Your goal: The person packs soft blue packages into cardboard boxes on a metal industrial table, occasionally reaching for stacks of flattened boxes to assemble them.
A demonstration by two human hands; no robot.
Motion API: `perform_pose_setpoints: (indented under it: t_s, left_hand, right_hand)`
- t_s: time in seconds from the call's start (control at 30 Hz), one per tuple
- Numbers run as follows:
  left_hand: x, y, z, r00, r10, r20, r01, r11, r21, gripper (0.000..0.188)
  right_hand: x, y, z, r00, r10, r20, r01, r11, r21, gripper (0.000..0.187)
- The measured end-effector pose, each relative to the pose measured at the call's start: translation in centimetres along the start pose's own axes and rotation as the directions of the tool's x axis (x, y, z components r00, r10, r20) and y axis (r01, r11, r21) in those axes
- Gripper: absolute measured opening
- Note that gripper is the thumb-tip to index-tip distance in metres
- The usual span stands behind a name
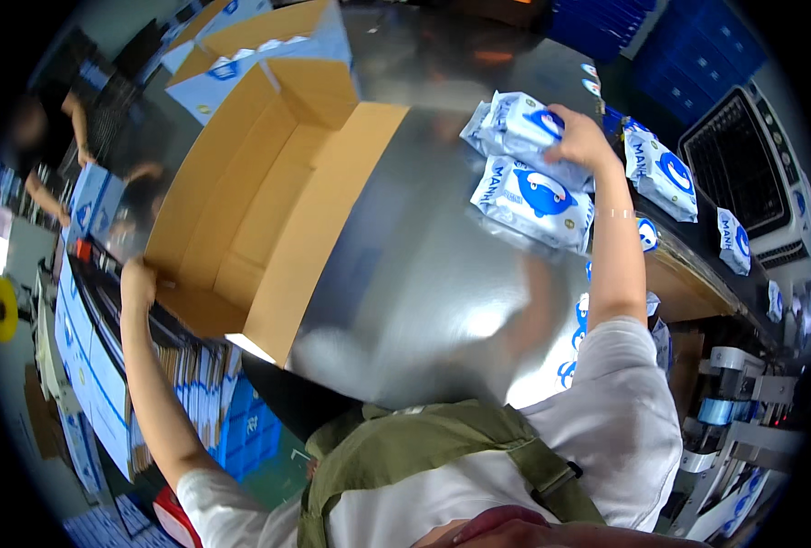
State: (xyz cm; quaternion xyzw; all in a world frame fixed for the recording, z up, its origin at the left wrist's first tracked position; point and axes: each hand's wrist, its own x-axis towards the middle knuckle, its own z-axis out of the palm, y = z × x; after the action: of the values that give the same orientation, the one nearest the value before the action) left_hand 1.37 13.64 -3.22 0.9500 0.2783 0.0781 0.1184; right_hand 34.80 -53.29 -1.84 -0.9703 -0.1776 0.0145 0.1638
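Observation:
An open brown cardboard box (323, 219) stands tilted on the shiny metal table, its inside bare. My left hand (138, 285) is closed on the box's near left corner, fingers partly hidden by the wall. On the table to the right, soft white-and-blue wipes packs lie in two piles side by side. My right hand (580, 142) grips the right end of the top wipes pack (515, 117) in the far pile, thumb and fingers apart across it. The nearer wipes pack (535, 203) lies just below that hand, on another pack.
More packs (663, 173) lie on a dark conveyor (706, 242) at the right. Another carton (268, 55), holding packs, stands at the far left. A co-worker (49, 137) handles a blue-and-white carton at the left. Flattened cartons (191, 384) are stacked below my left arm.

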Motion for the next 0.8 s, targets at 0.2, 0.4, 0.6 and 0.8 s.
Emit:
perform_pose_setpoints:
  t_s: [0.2,0.4,0.6,0.8]
  left_hand:
    - [0.0,2.0,-0.2,0.974,0.213,0.081,-0.227,0.894,0.387,0.017]
    - [-0.4,4.5,-0.2,0.998,0.008,-0.056,0.005,0.971,0.237,0.023]
    - [-1.0,7.7,-1.3,0.989,-0.14,-0.039,0.144,0.98,0.14,0.025]
    - [1.2,4.3,-1.1,0.987,-0.023,-0.156,0.069,0.954,0.293,0.022]
  right_hand:
    - [-10.9,-9.4,3.1,0.972,-0.172,-0.16,0.173,0.985,-0.004,0.078]
    - [-11.7,-16.7,3.2,0.908,-0.247,-0.339,0.409,0.341,0.846,0.079]
    - [-4.4,-31.8,4.7,0.767,-0.638,0.072,-0.023,0.085,0.996,0.043]
    - [-6.9,-38.6,13.6,0.604,-0.705,0.373,0.306,0.637,0.708,0.038]
